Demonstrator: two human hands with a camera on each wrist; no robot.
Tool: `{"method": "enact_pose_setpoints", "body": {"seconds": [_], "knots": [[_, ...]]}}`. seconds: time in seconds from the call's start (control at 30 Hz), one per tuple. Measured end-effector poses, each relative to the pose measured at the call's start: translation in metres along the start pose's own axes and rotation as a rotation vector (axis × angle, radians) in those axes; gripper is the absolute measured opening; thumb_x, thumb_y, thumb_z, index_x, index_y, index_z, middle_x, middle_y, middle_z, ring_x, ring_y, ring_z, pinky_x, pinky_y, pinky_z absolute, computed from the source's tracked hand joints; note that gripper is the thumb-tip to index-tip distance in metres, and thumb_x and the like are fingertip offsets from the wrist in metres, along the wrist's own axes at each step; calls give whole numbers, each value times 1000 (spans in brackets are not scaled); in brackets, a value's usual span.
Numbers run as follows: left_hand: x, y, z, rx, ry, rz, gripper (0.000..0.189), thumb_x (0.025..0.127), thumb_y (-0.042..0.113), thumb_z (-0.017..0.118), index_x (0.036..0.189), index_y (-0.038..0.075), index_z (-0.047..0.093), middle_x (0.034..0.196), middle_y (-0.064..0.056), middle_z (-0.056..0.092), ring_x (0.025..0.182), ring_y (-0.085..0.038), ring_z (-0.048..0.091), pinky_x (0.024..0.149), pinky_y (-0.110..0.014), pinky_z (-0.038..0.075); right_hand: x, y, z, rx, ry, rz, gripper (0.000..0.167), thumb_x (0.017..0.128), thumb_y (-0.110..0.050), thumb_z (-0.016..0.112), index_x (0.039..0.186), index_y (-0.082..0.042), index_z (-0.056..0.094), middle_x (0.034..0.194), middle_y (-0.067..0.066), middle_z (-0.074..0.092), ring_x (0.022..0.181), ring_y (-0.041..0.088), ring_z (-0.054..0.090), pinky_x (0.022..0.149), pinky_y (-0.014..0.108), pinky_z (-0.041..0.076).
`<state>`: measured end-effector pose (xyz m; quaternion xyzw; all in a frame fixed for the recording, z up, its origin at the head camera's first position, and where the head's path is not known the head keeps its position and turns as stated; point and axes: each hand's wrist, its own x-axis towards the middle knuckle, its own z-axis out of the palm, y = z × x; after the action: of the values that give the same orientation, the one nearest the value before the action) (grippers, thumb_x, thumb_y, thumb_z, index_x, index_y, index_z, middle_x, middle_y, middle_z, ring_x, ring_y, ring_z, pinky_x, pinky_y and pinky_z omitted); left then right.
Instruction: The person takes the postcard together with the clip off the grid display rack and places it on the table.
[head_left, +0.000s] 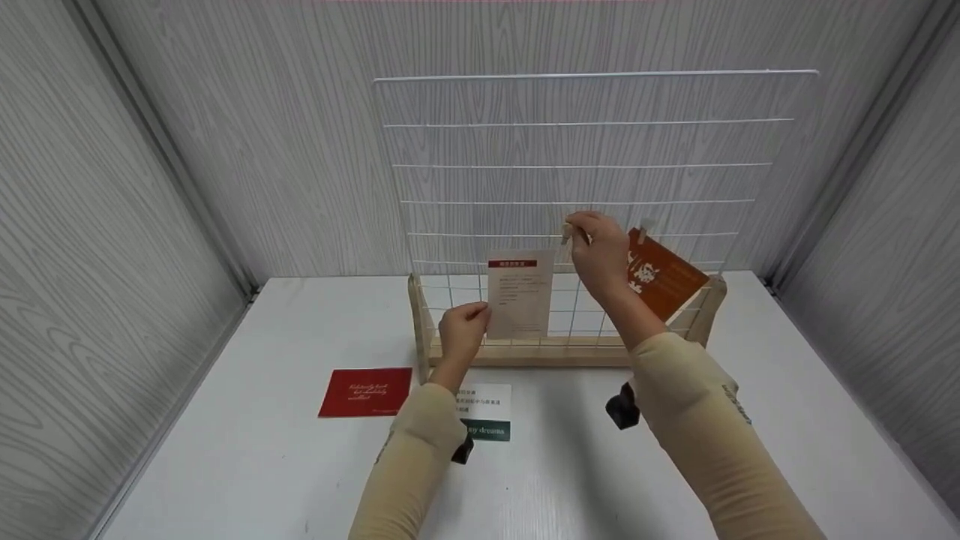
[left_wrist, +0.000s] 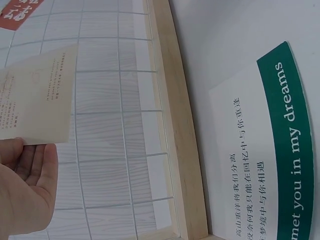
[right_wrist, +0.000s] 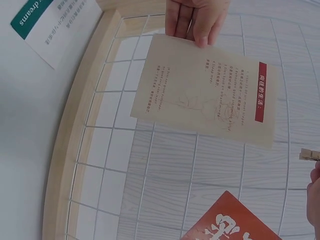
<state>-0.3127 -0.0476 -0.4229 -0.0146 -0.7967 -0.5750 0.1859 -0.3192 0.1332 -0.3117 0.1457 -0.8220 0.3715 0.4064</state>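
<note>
My left hand (head_left: 463,330) pinches a cream printed card (head_left: 519,300) by its left edge, holding it upright in front of the white wire grid (head_left: 577,163). In the right wrist view the card (right_wrist: 205,90) shows a red title bar and lines of text. Up and to the right of the card, my right hand (head_left: 600,251) pinches a small wooden clothespin (head_left: 566,231), apart from the card. The clothespin (right_wrist: 309,154) shows at the right edge of the right wrist view. An orange-red card (head_left: 664,277) hangs tilted on the grid, under another clothespin (head_left: 643,229).
The grid stands in a wooden base (head_left: 540,352) on the white table (head_left: 247,450). A red card (head_left: 366,392) lies on the table at left. Beside it lies a white and green card (head_left: 487,412), partly behind my left arm. Grey panels (head_left: 300,150) enclose the table.
</note>
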Motion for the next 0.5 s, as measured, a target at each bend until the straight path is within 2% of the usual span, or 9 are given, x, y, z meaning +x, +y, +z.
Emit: {"method": "enact_pose_setpoints", "body": {"seconds": [0.3, 0.5], "knots": [[-2, -3, -2, -37, -26, -26, 11, 78, 3, 61, 86, -4, 66, 80, -12, 63, 65, -15, 58, 58, -24, 49, -1, 7, -8, 6, 27, -17, 10, 81, 1, 56, 84, 4, 66, 84, 13, 62, 80, 22, 57, 70, 33, 46], [-5, -5, -3, -35, -39, -51, 13, 79, 3, 60, 88, -3, 66, 80, -11, 63, 64, -14, 58, 57, -24, 48, -4, 13, -15, 3, 35, -16, 9, 80, 2, 57, 82, 2, 66, 83, 12, 62, 81, 22, 57, 69, 33, 45]]}}
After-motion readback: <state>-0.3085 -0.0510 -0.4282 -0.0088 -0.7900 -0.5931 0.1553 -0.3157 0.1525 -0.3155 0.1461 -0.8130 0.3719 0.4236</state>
